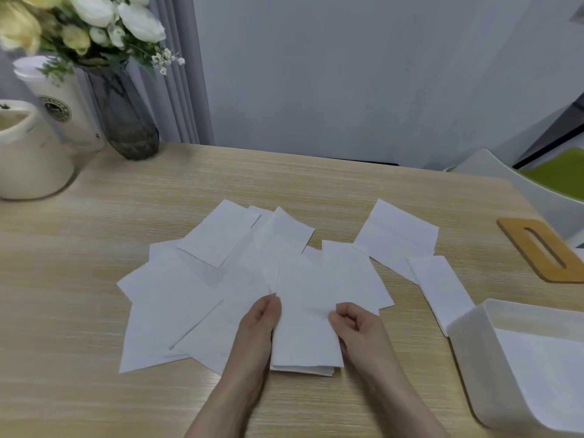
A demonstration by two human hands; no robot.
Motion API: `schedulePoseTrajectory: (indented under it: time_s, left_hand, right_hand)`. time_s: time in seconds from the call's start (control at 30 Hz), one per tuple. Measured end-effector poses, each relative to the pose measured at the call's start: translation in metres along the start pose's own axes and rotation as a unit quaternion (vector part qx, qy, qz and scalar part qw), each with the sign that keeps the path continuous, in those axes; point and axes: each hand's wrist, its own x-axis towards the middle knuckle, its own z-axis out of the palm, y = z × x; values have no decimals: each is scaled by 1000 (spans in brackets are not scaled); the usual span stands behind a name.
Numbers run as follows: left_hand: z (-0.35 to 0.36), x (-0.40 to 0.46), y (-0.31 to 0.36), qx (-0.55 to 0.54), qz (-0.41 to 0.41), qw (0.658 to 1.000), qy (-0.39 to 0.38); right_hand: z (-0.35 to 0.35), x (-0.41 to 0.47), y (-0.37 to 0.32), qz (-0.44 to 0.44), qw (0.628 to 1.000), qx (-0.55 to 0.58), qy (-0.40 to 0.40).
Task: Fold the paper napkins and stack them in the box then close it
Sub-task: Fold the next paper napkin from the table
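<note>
A pale wood-grain counter (316, 184) carries a loose spread of white paper napkins (189, 295) at its middle, overlapping one another. At its right sit an open white box (474, 343) and, farther back, a wooden lid (521, 235) with a slot. At the back left stand a grey glass vase (126, 121), a paper cup (66, 105) and a cream pot (31, 153).

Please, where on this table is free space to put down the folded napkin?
Bare wood lies between the napkin spread and the vase, also along the table's near-left edge. It is crowded between the white box and wooden lid.
</note>
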Motion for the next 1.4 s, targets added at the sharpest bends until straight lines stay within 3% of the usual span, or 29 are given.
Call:
schedulePoseTrajectory:
  time_s: [0.33, 0.5, 0.8, 0.9, 1.03, 1.13, 1.23, 1.3, 1.4]
  left_hand:
    - [4, -2, -4, 1, 44, 999, 3]
    - [15, -8, -6, -15, 43, 999, -22]
    - [33, -15, -7, 55, 84, 995, -3]
    - [29, -13, -2, 26, 75, 997, 3]
    - [10, -9, 16, -7, 66, 998, 20]
    - [-2, -10, 29, 53, 40, 997, -43]
    - [-4, -14, 31, 115, 10, 984, -133]
    - [-3, -16, 28, 117, 13, 983, -139]
    - [-1, -15, 22, 77, 34, 994, -65]
  right_hand:
    - [-4, -8, 0, -47, 988, -116, 96]
    - [5, -13, 1, -58, 993, -91, 49]
    - [10, -19, 1, -88, 993, -77, 6]
    - [-1, -15, -1, -82, 996, -40, -6]
    - [-29, -11, -10, -84, 991, -20, -101]
    - [-45, -9, -17, -63, 981, -35, -182]
    - [-48, -7, -18, -51, 978, -23, -203]
    - [-46, -7, -16, -34, 982, 10, -188]
    - [-43, -8, -11, -19, 992, 85, -89]
